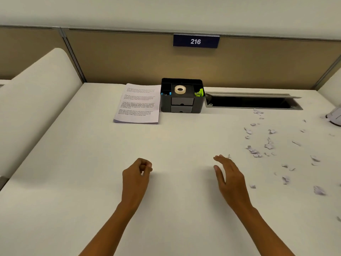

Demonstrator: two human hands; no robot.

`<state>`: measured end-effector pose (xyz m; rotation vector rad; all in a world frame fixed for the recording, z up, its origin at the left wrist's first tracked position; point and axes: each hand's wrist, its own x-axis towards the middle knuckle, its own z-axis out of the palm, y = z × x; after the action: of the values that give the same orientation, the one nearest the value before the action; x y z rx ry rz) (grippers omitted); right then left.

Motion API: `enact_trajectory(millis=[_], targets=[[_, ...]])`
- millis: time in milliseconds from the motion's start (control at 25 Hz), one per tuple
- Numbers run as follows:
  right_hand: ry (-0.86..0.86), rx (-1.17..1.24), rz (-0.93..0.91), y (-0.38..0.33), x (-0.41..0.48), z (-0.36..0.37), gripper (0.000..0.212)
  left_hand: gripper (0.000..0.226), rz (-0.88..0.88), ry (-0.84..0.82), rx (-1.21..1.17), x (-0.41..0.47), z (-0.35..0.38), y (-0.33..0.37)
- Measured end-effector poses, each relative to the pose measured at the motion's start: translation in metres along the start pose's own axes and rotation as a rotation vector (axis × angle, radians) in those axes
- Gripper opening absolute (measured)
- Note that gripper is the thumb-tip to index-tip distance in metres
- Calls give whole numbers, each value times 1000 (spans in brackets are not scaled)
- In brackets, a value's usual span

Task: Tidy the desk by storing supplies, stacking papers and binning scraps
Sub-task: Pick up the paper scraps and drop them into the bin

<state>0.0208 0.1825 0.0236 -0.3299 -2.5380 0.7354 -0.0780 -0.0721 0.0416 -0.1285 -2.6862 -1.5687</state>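
Observation:
A stack of printed papers [138, 104] lies at the back of the white desk [92, 163], touching the left side of a black organizer [182, 97]. The organizer holds a tape roll [180, 89], a green item [199, 93] and blue items [166, 93]. Several torn paper scraps [254, 151] are scattered over the desk's right side. My left hand [137, 174] hovers over the middle of the desk with curled fingers and nothing visible in it. My right hand [228, 176] is open, fingers straight, its fingertips beside a small scrap [229, 156].
An open cable hatch [251, 102] is set into the desk right of the organizer. A pale object [335, 117] is cut off by the right edge. Partition walls close the back and left, with a sign reading 216 [196, 41].

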Motion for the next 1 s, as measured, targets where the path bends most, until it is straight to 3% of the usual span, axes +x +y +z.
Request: enact_trajectory(millis=[280, 640, 1000], targets=[[135, -72, 147, 7, -76, -40, 26, 15, 161, -119, 49, -50, 6, -8], [177, -84, 432, 21, -134, -65, 33, 42, 370, -450, 165, -87, 48, -14], [147, -120, 449, 80, -133, -116, 41, 62, 458, -473, 309, -117, 105, 13]])
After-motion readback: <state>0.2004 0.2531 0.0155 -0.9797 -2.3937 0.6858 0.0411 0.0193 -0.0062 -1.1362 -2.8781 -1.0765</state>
